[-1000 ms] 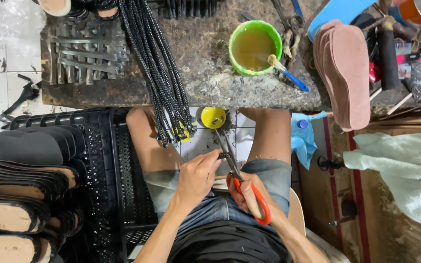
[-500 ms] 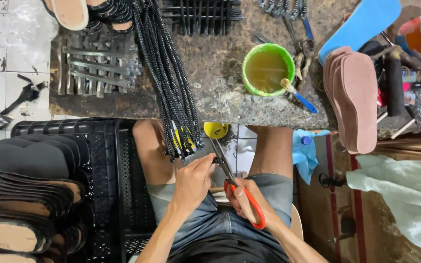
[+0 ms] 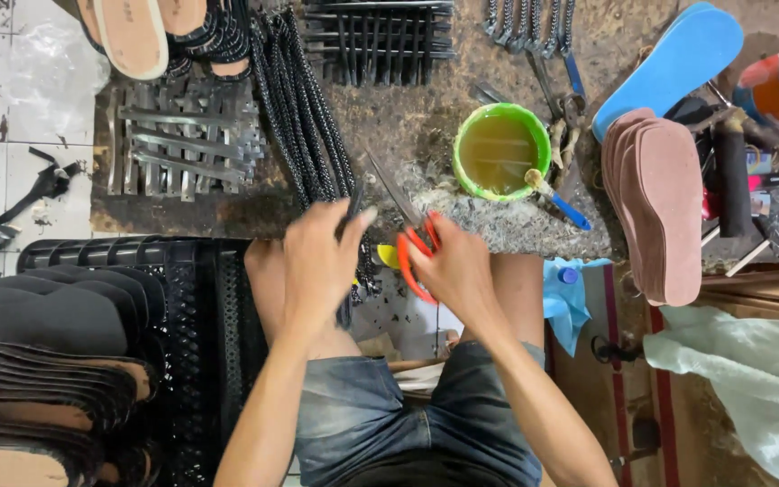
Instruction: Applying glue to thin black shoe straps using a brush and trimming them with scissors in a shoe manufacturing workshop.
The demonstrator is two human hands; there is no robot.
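The worn dark workbench (image 3: 227, 212) fills the upper half of the view, and the person sits in front of it with both knees under its near edge. At the left of the person stands a black plastic crate (image 3: 191, 352), and beside it lies a stack of dark shoe soles (image 3: 38, 361). On the right part of the bench rests a pile of pink insoles (image 3: 660, 207), and one blue insole (image 3: 678, 59) lies tilted just above them. A bundle of black braided straps (image 3: 295, 108) runs from the top of the bench down to the near edge, between a group of grey metal strips (image 3: 173, 149) and a green bowl (image 3: 498, 149) with yellowish liquid. A brush with a blue handle (image 3: 556, 198) leans on the rim of this bowl.

The left hand (image 3: 317, 261) is closed around the lower end of one black strap (image 3: 353, 203), pinching it between thumb and fingers near the bench edge. The right hand (image 3: 457, 266) is just beside it and grips scissors with orange handles (image 3: 412, 243); its fingers pass through the handle loops. The blades point up and to the left, toward the held strap. Whether the blades touch the strap cannot be told from this view.
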